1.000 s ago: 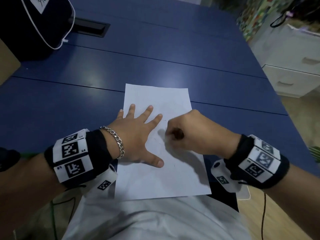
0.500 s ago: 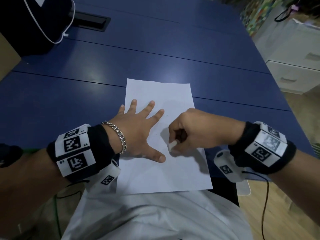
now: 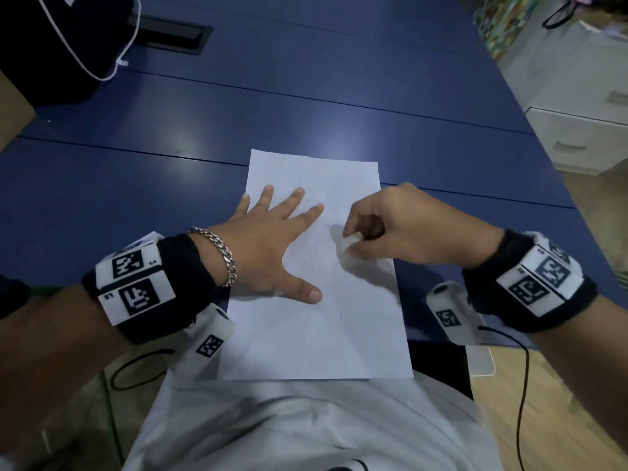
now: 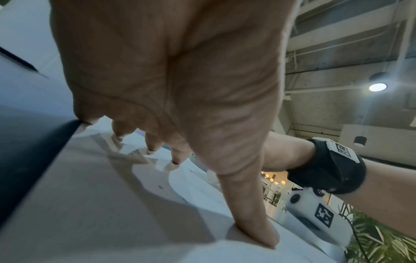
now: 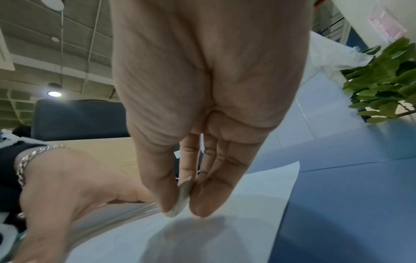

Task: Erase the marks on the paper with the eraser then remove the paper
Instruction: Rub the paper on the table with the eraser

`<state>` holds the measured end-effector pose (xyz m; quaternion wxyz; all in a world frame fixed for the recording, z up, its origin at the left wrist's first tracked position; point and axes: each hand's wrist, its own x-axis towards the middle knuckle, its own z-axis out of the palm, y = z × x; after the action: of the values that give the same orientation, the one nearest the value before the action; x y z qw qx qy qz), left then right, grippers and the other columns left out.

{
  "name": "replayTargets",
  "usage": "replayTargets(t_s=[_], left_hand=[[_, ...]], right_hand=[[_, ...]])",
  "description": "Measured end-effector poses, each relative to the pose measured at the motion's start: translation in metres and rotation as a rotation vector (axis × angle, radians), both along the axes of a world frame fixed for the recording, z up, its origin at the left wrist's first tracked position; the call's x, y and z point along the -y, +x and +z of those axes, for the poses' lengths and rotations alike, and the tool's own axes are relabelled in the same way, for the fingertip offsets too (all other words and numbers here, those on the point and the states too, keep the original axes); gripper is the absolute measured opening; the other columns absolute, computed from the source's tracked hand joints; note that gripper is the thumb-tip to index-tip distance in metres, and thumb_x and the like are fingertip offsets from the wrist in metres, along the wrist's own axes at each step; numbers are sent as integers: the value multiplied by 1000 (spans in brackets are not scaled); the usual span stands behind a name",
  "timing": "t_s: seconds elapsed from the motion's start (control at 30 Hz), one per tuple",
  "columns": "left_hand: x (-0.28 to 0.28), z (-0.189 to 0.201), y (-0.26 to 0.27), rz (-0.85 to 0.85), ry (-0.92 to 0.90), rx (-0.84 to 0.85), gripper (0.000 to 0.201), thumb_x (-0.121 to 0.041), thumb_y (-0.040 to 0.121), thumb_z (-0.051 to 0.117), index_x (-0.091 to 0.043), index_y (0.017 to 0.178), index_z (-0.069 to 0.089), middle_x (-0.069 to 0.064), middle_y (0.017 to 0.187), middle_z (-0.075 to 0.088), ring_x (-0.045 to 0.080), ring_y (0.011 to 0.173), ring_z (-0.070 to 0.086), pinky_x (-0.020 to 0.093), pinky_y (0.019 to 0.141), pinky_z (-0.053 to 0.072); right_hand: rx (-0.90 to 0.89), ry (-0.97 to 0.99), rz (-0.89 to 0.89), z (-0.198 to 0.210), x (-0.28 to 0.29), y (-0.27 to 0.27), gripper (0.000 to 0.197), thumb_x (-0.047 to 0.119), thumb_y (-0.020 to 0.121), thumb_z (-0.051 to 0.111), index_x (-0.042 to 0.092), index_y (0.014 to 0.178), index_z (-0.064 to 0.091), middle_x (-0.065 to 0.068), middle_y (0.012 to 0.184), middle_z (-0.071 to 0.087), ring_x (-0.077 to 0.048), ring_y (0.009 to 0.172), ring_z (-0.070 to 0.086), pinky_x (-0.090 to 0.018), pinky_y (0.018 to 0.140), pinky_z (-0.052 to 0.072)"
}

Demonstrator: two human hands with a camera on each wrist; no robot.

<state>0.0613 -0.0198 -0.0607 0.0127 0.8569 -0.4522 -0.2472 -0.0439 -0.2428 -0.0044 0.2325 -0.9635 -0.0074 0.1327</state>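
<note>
One black bag [image 3: 51, 42], white drawers [image 3: 584, 130], potted plant [image 5: 382, 85]

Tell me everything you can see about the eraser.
The eraser is a small white block with rounded, worn-looking edges, mostly hidden. The right hand pinches it between thumb and fingertips, its lower end pointing down at the paper beside the flat left hand. The right wrist view suggests a slight gap above the sheet; contact is unclear.
</note>
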Motion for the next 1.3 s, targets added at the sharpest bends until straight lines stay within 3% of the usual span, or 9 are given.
replayTargets(t_s=[0.1,0.2,0.37,0.5,0.7,0.87,1.07,1.2,1.3], left_hand=[[2,0,0,5,38,30,141,-107,49,48,-49,156,-24,-12,166,-33,33,155,-27,57,126,-7],[3,2,-1,25,51,50,147,-107,47,50,-45,156,-26,-12,166,-33,32,155,-27,57,126,-6],[4,2,0,19,67,70,148,-108,46,49,-43,156,-27,-10,166,-34,36,155,-26,58,126,-3],[4,2,0,13,68,72,148,-108,46,48,-43,156,-28,-10,166,-34,36,155,-25,58,126,-3],[4,4,0,6,97,95,148,-109,46,44,-42,156,-28,-11,166,-34,35,155,-24,57,127,-1],[5,4,0,10,93,87,148,-109,46,46,-43,155,-29,-12,165,-35,35,155,-24,56,127,-2],[4,5,-1,8,100,92,148,-110,45,44,-43,155,-29,-12,165,-35,35,155,-24,56,127,-1],[4,6,-2,10,104,87,146,-108,48,46,-43,155,-30,-11,165,-36,34,155,-25,56,127,0],[4,8,-3,11,103,81,147,-109,47,46,-43,155,-29,-12,165,-36,34,155,-24,56,127,0]], right_hand=[[33,-22,-1,-4,-2,15,18,35,87,81,30,103,78,15,77,71,-3,76,68,-22,72,56],[55,1,-1,-7,-6,25,14,32,87,80,27,101,78,14,76,72,-3,75,69,-23,73,57],[36,-13,12,-8,-11,28,12,33,85,81,24,92,77,10,74,74,-6,71,69,-34,73,61],[-154,-21,173,-2,-22,17,20,43,79,86,27,86,77,11,72,73,-3,67,67,-23,62,57],[55,-104,44,1,-5,40,13,36,83,80,23,86,77,11,72,73,-7,70,68,-38,73,61],[-187,-82,232,5,-24,19,20,44,81,85,26,84,75,17,73,74,-1,69,68,-21,62,57],[64,-99,58,-1,-9,33,9,32,83,77,23,83,76,9,70,73,-8,68,67,-39,69,61],[-159,-87,228,2,-30,10,18,41,82,83,26,83,74,12,72,73,-2,70,67,-23,62,57],[-84,-117,160,5,-20,23,16,40,82,81,26,82,74,11,71,73,-4,68,67,-30,66,60]])
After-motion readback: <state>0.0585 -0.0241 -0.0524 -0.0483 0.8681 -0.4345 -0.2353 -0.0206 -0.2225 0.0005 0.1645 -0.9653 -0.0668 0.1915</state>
